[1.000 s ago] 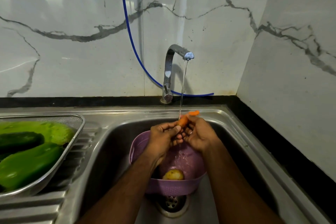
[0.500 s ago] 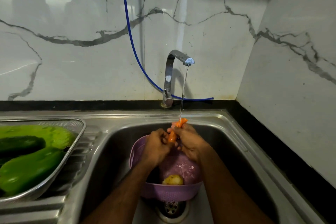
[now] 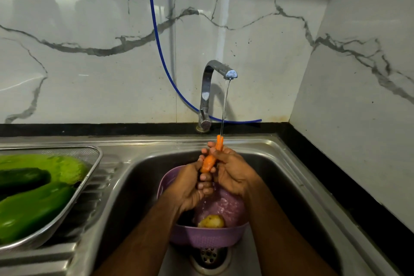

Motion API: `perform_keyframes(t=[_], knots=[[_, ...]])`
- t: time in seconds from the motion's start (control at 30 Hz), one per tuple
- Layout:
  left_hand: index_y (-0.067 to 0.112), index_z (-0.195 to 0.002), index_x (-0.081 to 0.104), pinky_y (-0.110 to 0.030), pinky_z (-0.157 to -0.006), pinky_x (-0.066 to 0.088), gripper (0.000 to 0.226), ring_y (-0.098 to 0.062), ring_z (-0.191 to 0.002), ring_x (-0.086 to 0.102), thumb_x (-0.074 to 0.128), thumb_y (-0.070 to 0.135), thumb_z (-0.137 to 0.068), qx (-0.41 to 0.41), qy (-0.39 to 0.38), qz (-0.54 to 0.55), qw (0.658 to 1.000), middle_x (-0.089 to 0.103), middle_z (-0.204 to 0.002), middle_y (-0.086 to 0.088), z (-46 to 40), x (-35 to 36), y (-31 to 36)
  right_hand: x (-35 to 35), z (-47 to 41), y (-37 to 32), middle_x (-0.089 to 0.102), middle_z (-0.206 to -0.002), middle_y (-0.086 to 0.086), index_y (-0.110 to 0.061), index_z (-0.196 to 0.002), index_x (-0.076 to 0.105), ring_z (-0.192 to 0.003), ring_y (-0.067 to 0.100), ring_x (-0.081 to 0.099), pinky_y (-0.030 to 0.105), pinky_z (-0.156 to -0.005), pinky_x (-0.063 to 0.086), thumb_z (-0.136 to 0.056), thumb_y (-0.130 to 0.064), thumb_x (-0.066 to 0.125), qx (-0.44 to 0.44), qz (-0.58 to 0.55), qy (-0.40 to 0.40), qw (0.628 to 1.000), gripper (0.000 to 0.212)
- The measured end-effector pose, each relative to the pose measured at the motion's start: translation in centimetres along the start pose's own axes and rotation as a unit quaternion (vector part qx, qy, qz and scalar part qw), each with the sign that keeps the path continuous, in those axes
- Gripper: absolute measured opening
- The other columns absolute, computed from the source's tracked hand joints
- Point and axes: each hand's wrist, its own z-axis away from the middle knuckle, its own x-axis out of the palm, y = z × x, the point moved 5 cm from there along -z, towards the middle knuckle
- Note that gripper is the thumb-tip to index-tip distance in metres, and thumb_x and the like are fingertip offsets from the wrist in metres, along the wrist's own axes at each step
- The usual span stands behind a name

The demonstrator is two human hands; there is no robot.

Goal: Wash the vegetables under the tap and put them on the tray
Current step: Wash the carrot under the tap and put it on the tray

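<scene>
My left hand (image 3: 190, 186) and right hand (image 3: 230, 172) both grip a carrot (image 3: 209, 160), tip up under the tap's (image 3: 220, 69) stream, above a purple colander (image 3: 208, 237) in the sink (image 3: 280, 163); green vegetables (image 3: 33, 206) lie in the tray (image 3: 89, 177) at left.

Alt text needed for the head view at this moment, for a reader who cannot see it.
Both hands, left hand and right hand, hold an orange carrot under the running tap, above a purple colander in a steel sink. A potato lies in the colander; green vegetables fill a metal tray at left.
</scene>
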Motion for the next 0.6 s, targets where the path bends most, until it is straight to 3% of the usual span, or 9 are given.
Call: perform_keyframes(t=[0.1,0.17,0.23,0.33,0.4,0.43,0.5,0.57,0.6], knots=[[0.007,-0.078,0.055,-0.02,-0.037,0.025,0.054,-0.007,-0.035,0.025,0.027,0.044,-0.107,0.018,0.014,0.03,0.999,0.033,-0.049,0.002,-0.4,0.9,-0.2,0.4,0.3,0.4,0.074,-0.098,0.012,-0.008,-0.117,0.065,-0.068,0.021,0.056,0.035,-0.058,0.051,-0.106,-0.022,0.05,0.007,0.048,0.02,0.999,0.023],[0.011,-0.075,0.053,-0.02,-0.037,0.026,0.05,-0.007,-0.037,0.027,0.029,0.04,-0.107,0.032,0.053,0.013,0.998,0.035,-0.052,0.002,-0.5,1.3,-0.5,0.3,0.5,0.5,0.078,-0.096,0.013,-0.01,-0.117,0.067,-0.05,0.014,0.05,0.028,-0.043,0.047,-0.108,-0.034,0.048,0.018,0.143,0.087,0.986,0.032],[0.015,-0.074,0.053,-0.02,-0.039,0.028,0.043,-0.007,-0.04,0.031,0.032,0.033,-0.107,0.042,0.084,-0.024,0.995,0.039,-0.056,0.001,-0.8,1.6,-1.1,-0.1,0.4,0.3,0.079,-0.097,0.014,-0.014,-0.113,0.07,-0.044,0.011,0.048,0.024,-0.041,0.044,-0.108,-0.043,0.045,0.029,0.228,0.16,0.96,0.038],[0.01,-0.077,0.058,-0.024,-0.044,0.034,0.039,-0.013,-0.046,0.042,0.038,0.026,-0.107,0.082,0.102,-0.083,0.988,0.047,-0.056,-0.003,-0.6,1.6,-0.9,-0.6,0.3,-0.3,0.069,-0.071,0.007,-0.013,-0.099,0.073,-0.053,0.014,0.057,0.025,-0.048,0.046,-0.106,-0.052,0.044,0.034,0.266,0.233,0.935,0.049],[0.008,-0.084,0.067,-0.028,-0.053,0.046,0.03,-0.016,-0.054,0.055,0.047,0.019,-0.104,0.138,0.109,-0.148,0.973,0.06,-0.061,-0.005,-0.4,1.2,-0.2,-1.1,0.2,-0.6,0.071,-0.081,0.006,-0.014,-0.094,0.072,-0.074,0.018,0.067,0.032,-0.064,0.054,-0.106,-0.051,0.043,0.013,0.252,0.245,0.936,0.048],[0.01,-0.089,0.071,-0.03,-0.06,0.051,0.023,-0.016,-0.061,0.061,0.052,0.014,-0.101,0.173,0.117,-0.193,0.959,0.067,-0.068,-0.005,-0.2,1.0,0.2,-1.3,0.1,-0.7,0.073,-0.089,0.007,-0.015,-0.096,0.071,-0.083,0.02,0.068,0.036,-0.074,0.055,-0.107,-0.046,0.044,0.0,0.235,0.247,0.94,0.043],[0.015,-0.093,0.075,-0.031,-0.07,0.054,0.017,-0.013,-0.072,0.068,0.06,0.007,-0.095,0.245,0.148,-0.303,0.909,0.075,-0.08,0.0,0.2,0.5,1.1,-1.6,0.2,-0.4,0.073,-0.099,0.007,-0.017,-0.099,0.07,-0.088,0.02,0.066,0.035,-0.076,0.05,-0.108,-0.035,0.047,-0.014,0.204,0.239,0.949,0.031],[0.016,-0.086,0.075,-0.023,-0.069,0.054,0.014,-0.011,-0.072,0.069,0.066,0.007,-0.09,0.288,0.193,-0.394,0.851,0.074,-0.076,0.003,0.5,0.3,1.6,-1.4,0.0,0.0,0.073,-0.1,0.009,-0.013,-0.108,0.07,-0.085,0.02,0.066,0.034,-0.074,0.05,-0.105,-0.024,0.054,-0.015,0.193,0.199,0.961,0.02],[0.015,-0.079,0.073,-0.015,-0.062,0.05,0.014,-0.01,-0.067,0.067,0.067,0.008,-0.089,0.303,0.222,-0.432,0.82,0.07,-0.07,0.004,0.7,0.3,1.9,-1.0,-0.2,0.4,0.075,-0.1,0.01,-0.01,-0.111,0.07,-0.088,0.021,0.069,0.036,-0.08,0.055,-0.102,-0.018,0.06,-0.014,0.191,0.173,0.966,0.016]])
